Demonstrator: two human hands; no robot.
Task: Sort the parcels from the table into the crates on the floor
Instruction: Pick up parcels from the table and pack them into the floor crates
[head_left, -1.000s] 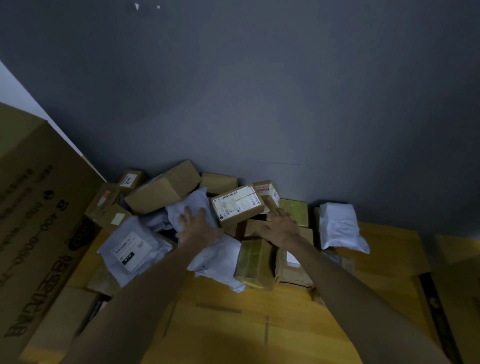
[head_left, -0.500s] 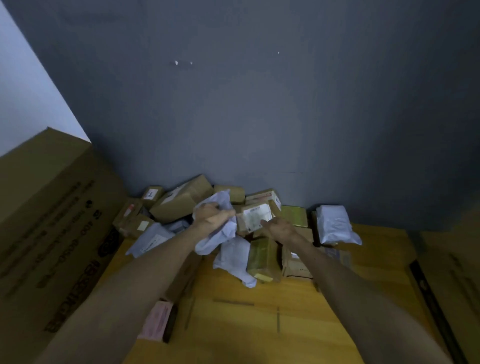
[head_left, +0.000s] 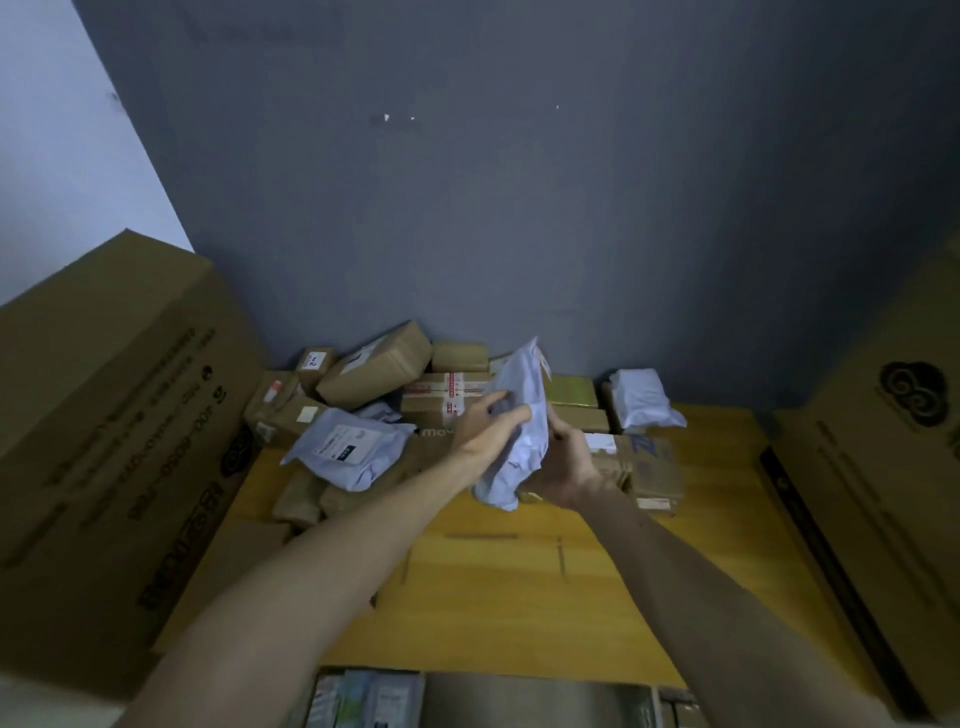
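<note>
Both hands are up over the wooden table (head_left: 519, 597), closed on one white poly mailer (head_left: 519, 415) held upright between them — left hand (head_left: 485, 421) grips its left edge with fingers curled into the crumpled plastic, right hand (head_left: 563, 457) cups it from the right and below. The mailer is lifted clear of the pile, its top corner against the grey wall (head_left: 519, 208) behind.

White mailers counted: three. The one in hand; a second with a printed label (head_left: 348, 447) lying flat at the left of the heap; a third (head_left: 644, 400) at the far right, against the wall.

Brown cardboard parcels: roughly ten visible, stacked loosely along the wall; exact count unclear where they overlap. Noted: a long box (head_left: 374, 371) tilted on top at the left, a small box with a white sticker (head_left: 314, 361) behind it, a box with red-printed tape (head_left: 447, 389) in the middle, a flat box with blue print (head_left: 644, 457) just right of the right hand.

Two large cartons flank the table — one at the left (head_left: 119, 415), one at the right (head_left: 883, 493), both printed.

Bottom edge: part of one crate (head_left: 467, 699), packets inside at its left, too blurred to count.
</note>
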